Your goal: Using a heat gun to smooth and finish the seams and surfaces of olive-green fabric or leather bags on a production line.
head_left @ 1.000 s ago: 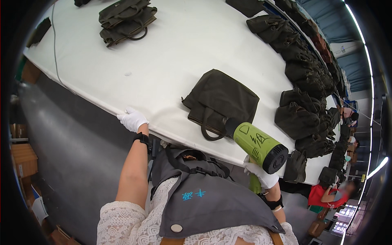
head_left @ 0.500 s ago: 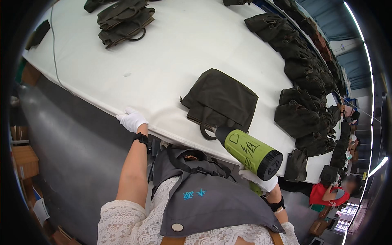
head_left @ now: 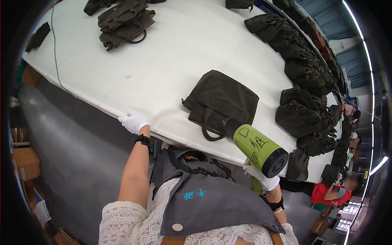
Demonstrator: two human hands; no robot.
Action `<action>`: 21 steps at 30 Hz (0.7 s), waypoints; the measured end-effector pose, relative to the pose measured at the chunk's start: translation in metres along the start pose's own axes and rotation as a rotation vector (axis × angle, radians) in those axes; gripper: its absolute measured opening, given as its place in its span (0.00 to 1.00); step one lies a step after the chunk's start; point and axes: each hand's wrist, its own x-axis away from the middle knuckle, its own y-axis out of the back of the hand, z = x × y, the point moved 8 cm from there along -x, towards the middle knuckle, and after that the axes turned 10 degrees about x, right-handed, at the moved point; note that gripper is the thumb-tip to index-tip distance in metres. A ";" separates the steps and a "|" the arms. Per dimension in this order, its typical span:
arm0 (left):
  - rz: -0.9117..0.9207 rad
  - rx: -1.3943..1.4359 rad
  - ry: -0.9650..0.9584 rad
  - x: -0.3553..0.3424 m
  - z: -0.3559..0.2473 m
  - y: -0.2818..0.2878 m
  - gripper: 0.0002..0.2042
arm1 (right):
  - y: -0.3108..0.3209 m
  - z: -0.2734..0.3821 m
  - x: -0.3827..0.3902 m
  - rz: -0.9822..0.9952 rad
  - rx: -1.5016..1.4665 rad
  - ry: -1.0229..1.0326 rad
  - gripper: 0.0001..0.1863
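A dark olive-green handbag [head_left: 230, 96] lies flat on the white-covered table [head_left: 167, 61], its looped handle [head_left: 208, 126] toward me. My right hand [head_left: 263, 179], in a white glove, is closed around the grip of a green heat gun [head_left: 261, 147] with a black rear cap. The gun's nozzle points at the bag's near side, beside the handle; I cannot tell if it touches. Much of the gun's grip is hidden under its body and my glove. My left hand [head_left: 134, 121], also gloved, rests at the table's near edge with its fingers extended and nothing in them.
Folded dark bags [head_left: 124, 24] lie at the far left of the table. Rows of similar bags [head_left: 302, 116] stand along the right side. A grey cord [head_left: 55, 53] crosses the left end. At far right sits a person in red [head_left: 330, 194]. Wooden boxes [head_left: 26, 163] stand at left.
The heat gun has shifted slightly to the right, its nozzle moving across the bag's near side. My left hand has moved very little along the table edge.
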 end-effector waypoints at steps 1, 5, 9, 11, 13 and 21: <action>-0.020 0.007 -0.011 0.000 0.000 0.002 0.25 | 0.001 0.000 -0.002 -0.002 -0.001 0.001 0.08; 0.004 0.010 0.014 0.000 0.000 0.000 0.25 | 0.010 0.002 -0.002 -0.066 -0.066 0.001 0.05; -0.012 -0.015 -0.013 0.001 -0.002 0.000 0.26 | 0.012 0.010 0.006 -0.069 -0.050 -0.014 0.08; -0.008 -0.022 -0.024 0.000 0.000 -0.001 0.26 | 0.006 0.018 0.008 -0.062 -0.101 -0.016 0.10; -0.037 -0.010 -0.036 -0.004 0.003 0.001 0.26 | 0.006 0.039 -0.004 -0.087 -0.105 0.111 0.12; -0.003 -0.010 -0.033 0.005 -0.007 0.003 0.27 | 0.058 0.028 -0.020 -0.265 0.036 0.063 0.06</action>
